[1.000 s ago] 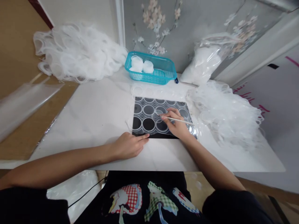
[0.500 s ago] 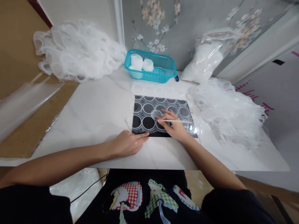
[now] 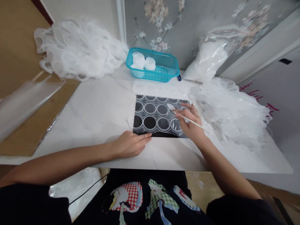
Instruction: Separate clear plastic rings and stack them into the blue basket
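Note:
A black board lies on the white table under a clear sheet with rows of white-edged circles. My left hand rests flat at the board's near left corner, index finger stretched along its edge and holding nothing. Over the board's right side, my right hand is closed around a thin white stick, which slants down to the right. At its fingertips shows a small pale translucent piece, seen tilted; whether the fingers or the stick carry it, I cannot tell. My right hand hides several of the right-hand circles.
Behind the board stands a blue plastic basket with stacks of white discs. Piles of clear ring-cut scraps lie at the left and the right. A clear bag of white material leans by the wall. Cardboard covers the table's left end.
My right hand has moved right and slightly up with the stick, which now tilts more steeply. The round clear piece at its fingertips moved along and turned more edge-on. My left hand stays in place.

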The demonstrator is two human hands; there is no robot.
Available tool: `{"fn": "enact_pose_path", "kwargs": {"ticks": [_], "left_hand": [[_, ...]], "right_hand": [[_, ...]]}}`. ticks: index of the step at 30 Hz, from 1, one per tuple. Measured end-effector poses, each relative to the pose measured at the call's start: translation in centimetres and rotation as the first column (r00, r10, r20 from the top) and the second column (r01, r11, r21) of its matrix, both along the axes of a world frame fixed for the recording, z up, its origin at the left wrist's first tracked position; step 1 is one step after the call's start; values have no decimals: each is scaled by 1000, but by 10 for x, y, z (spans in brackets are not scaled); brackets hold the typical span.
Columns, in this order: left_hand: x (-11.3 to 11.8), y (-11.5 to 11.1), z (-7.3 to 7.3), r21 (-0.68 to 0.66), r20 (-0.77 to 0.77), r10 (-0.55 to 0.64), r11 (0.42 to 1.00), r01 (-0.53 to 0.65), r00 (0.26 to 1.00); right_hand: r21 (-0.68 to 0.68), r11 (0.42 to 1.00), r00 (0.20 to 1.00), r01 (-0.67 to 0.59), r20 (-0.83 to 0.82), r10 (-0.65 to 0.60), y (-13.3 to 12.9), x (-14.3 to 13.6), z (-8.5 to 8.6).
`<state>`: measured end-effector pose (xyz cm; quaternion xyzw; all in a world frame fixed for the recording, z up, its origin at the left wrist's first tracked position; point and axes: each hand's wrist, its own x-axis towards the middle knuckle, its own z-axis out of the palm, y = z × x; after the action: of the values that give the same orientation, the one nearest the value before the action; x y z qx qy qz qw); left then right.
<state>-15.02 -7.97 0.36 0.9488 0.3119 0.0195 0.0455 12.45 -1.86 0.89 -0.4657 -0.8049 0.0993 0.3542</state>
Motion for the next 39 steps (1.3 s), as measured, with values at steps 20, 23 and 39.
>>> {"fn": "enact_pose_path", "kwargs": {"ticks": [20,23,39], "left_hand": [[43,11,2,59,-111,-14,998,21,994],[46,12,5,-33,-92,50,998,-53,994],[58,19,16,-149,-54,80,985,-87,995]], "right_hand": [[-346,926,979,-150,-185,89,-26,4,-26],[-234,961,988,-151,-9,153,-40,2,-26],[-73,985,984,158,-75,-164,-13,41,-3]]}}
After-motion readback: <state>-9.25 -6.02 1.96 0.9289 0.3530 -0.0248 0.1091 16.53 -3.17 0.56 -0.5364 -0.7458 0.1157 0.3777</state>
